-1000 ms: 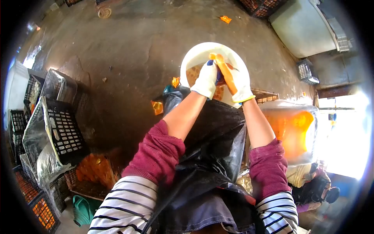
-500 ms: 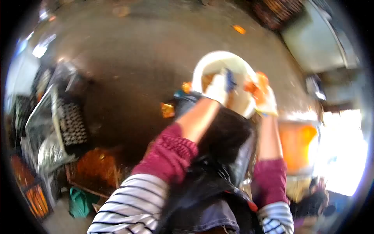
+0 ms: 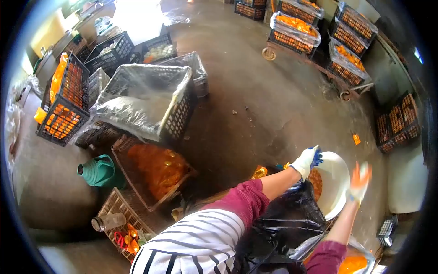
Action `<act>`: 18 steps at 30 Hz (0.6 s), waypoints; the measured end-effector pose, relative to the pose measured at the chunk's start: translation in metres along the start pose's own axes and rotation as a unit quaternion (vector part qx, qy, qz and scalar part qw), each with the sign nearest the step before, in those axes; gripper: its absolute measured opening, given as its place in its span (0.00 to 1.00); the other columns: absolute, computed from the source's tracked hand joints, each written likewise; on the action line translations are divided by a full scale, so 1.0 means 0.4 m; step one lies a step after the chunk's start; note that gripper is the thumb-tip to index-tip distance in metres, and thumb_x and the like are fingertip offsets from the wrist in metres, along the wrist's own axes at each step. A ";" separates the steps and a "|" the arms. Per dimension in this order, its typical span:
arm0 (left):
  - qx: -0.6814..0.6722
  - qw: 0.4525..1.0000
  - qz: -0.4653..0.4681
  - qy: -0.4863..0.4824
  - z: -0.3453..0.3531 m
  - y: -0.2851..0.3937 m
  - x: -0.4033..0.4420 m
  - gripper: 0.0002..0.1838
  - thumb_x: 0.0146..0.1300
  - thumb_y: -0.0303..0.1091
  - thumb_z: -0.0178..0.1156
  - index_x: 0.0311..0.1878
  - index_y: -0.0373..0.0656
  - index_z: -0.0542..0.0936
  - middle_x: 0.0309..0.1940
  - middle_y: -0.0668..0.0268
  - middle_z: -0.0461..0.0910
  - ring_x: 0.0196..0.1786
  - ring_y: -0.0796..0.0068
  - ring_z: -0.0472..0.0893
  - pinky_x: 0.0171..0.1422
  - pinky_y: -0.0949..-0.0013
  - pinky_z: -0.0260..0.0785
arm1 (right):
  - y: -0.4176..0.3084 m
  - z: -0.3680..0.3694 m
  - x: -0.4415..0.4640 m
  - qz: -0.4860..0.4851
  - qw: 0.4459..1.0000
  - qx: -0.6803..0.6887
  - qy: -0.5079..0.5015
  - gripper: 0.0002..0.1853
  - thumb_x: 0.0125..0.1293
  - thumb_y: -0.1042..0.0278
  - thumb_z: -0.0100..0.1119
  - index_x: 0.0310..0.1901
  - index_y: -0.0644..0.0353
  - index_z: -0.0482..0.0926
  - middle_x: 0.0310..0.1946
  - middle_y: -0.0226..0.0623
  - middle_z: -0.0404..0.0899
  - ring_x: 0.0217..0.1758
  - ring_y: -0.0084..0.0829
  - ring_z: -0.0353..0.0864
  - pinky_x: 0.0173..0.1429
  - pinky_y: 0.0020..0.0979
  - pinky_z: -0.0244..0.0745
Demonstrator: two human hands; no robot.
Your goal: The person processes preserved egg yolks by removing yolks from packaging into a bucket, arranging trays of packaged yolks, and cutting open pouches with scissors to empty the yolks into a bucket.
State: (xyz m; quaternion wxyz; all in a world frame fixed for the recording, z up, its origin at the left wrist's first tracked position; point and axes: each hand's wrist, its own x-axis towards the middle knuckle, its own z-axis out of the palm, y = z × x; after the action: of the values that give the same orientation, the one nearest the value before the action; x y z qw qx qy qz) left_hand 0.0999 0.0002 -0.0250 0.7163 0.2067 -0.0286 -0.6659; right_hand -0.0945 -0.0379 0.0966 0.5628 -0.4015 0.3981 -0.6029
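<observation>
Centrally between two gloved hands: one white bucket (image 3: 336,179), mouth facing up, orange-brown contents (image 3: 315,181) lying inside along the apron side. Support under the bucket: hidden, cannot tell.

Left hand (image 3: 306,163): white glove, blue-coated fingers, hovering by the near-left rim; the fingers are bending, and whether they are gripping anything cannot be told.

Right hand (image 3: 359,182): orange-stained glove, blurring beside the opposite rim; the fingers are standing open and raised, no held item showing.

Adjoining: black apron (image 3: 287,205), spreading close beneath the left forearm; orange scrap (image 3: 356,139), lying on the floor (image 3: 255,114) beyond the bucket.

Handling notes, as judgement: wet gloves are likely calling for a firm, unhurried hold; working low over the mouth is catching drips best; leaning on one rim is risking a tip; loose apron folds are best staying outside the bucket.
</observation>
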 end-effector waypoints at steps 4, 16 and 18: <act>0.039 0.998 -0.026 0.033 -0.017 0.051 -0.093 0.14 0.68 0.41 0.48 0.37 0.40 0.75 0.26 0.62 0.76 0.27 0.69 0.77 0.34 0.67 0.73 | -0.023 0.573 -0.049 0.027 0.862 0.020 -0.506 0.27 0.66 0.58 0.46 0.63 0.63 0.60 0.65 0.40 0.58 0.66 0.40 0.60 0.69 0.41 0.53; 0.010 0.995 -0.031 0.099 -0.181 0.136 -0.115 0.15 0.67 0.44 0.48 0.36 0.43 0.77 0.28 0.65 0.77 0.29 0.69 0.76 0.34 0.65 0.70 | -0.007 0.459 -0.103 0.011 0.921 -0.013 -0.389 0.22 0.71 0.56 0.43 0.62 0.57 0.65 0.58 0.44 0.68 0.59 0.38 0.70 0.65 0.38 0.62; 0.006 0.995 -0.048 0.090 -0.167 0.141 -0.124 0.15 0.67 0.44 0.48 0.36 0.43 0.76 0.29 0.63 0.77 0.30 0.67 0.76 0.35 0.65 0.71 | -0.030 0.435 -0.122 -0.021 0.909 -0.006 -0.417 0.23 0.70 0.59 0.44 0.62 0.60 0.62 0.58 0.44 0.67 0.60 0.37 0.69 0.65 0.37 0.62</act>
State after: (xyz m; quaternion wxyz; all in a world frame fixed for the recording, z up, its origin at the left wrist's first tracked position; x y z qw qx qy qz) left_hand 0.1686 0.0669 -0.0555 0.6821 0.2709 0.0420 -0.6780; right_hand 0.0656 0.0066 0.1687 0.6622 -0.6280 0.1219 -0.3903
